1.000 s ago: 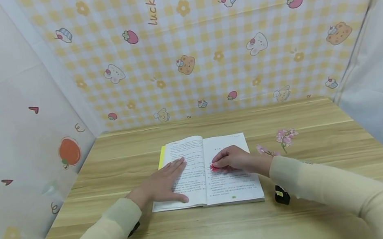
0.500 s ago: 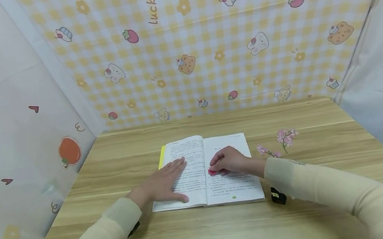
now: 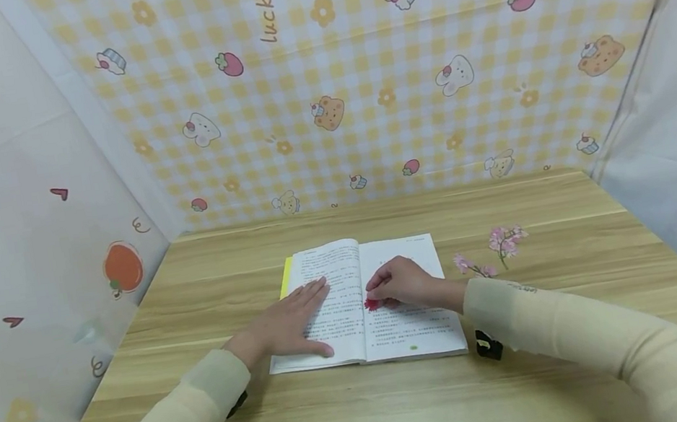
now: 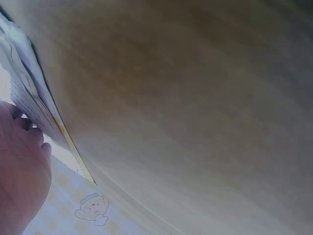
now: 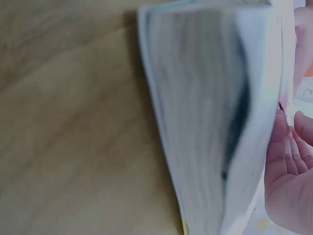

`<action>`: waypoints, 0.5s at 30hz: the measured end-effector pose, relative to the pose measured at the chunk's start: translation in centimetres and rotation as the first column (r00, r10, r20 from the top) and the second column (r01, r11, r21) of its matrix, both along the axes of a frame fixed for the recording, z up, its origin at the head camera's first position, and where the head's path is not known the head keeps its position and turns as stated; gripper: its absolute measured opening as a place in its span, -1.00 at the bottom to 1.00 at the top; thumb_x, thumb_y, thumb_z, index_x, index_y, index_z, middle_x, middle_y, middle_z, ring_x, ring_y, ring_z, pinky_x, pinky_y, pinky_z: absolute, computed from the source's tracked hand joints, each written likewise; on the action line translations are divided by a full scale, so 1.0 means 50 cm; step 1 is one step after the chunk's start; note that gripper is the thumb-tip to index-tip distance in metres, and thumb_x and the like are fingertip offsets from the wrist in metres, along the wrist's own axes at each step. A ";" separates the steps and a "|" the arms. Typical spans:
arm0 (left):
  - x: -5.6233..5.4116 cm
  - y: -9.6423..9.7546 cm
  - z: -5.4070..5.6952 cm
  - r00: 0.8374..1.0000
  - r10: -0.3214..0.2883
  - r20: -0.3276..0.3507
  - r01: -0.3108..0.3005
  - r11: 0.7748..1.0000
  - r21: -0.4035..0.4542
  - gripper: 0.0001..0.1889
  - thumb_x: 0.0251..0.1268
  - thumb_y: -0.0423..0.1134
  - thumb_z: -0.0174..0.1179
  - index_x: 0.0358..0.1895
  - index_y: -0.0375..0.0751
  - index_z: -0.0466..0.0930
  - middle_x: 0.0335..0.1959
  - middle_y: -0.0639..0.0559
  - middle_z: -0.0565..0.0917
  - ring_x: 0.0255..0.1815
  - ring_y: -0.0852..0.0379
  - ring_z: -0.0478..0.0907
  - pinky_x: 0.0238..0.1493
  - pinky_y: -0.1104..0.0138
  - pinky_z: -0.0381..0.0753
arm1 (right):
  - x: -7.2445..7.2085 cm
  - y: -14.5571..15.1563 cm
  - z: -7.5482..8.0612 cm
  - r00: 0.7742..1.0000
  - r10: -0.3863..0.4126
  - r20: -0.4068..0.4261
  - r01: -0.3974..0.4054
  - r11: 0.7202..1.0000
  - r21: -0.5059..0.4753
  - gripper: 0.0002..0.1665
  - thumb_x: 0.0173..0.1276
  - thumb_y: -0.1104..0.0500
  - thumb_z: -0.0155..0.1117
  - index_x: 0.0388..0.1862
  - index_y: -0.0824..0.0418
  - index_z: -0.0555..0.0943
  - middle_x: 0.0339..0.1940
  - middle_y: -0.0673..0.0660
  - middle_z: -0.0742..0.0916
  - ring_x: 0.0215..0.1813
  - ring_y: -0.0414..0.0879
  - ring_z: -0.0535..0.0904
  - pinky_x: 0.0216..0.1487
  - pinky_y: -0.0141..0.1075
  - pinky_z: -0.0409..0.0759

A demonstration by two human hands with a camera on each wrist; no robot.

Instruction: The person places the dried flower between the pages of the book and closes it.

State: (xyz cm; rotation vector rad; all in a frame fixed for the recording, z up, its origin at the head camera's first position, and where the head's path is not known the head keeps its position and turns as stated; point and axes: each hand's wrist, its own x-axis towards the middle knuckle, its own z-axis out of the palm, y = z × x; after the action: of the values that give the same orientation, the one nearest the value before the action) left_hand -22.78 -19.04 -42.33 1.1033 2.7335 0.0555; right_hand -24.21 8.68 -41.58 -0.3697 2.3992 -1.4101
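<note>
An open book [image 3: 416, 338] with printed pages lies on the wooden table. Flat on its left page rests my left hand [image 3: 290, 324], fingers spread; the left wrist view catches part of that hand [image 4: 22, 171] at the page edge. Over the right page, close to the spine, my right hand [image 3: 407, 281] pinches a small red flower [image 3: 371, 304] between thumb and fingers. The flower is partly covered by the fingertips. In the right wrist view the book's thick page edge [image 5: 195, 112] fills the middle, with the right hand [image 5: 288, 176] beside it.
Two sprigs of pink flowers lie right of the book: a farther sprig [image 3: 506, 242] and a nearer sprig [image 3: 473, 267] beside the right sleeve. A checked cloth [image 3: 392, 130] hangs behind the table [image 3: 317, 418], and a white cloth [image 3: 41, 153] stands at its left.
My right hand has moved slightly left towards the spine, carrying the red flower with it. The left hand stays in place on the left page.
</note>
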 end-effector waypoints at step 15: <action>0.001 -0.002 0.002 1.000 -0.016 0.005 0.016 1.000 0.010 0.28 -0.04 0.67 -0.11 0.56 -0.23 -0.20 0.59 -0.05 -0.19 0.56 0.04 -0.23 0.50 0.20 -0.13 | -0.029 0.061 0.038 0.993 0.054 -0.104 -0.046 0.996 0.081 -0.61 0.27 0.19 0.40 0.04 0.33 0.65 -0.10 0.12 0.75 -0.07 -0.04 0.67 -0.03 -0.19 0.64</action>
State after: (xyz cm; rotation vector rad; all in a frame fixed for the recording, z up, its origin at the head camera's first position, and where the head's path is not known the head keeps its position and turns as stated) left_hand -22.74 -19.13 -42.24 1.1264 2.7220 0.0697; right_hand -25.66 11.73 -39.69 -0.4933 2.5033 -1.3004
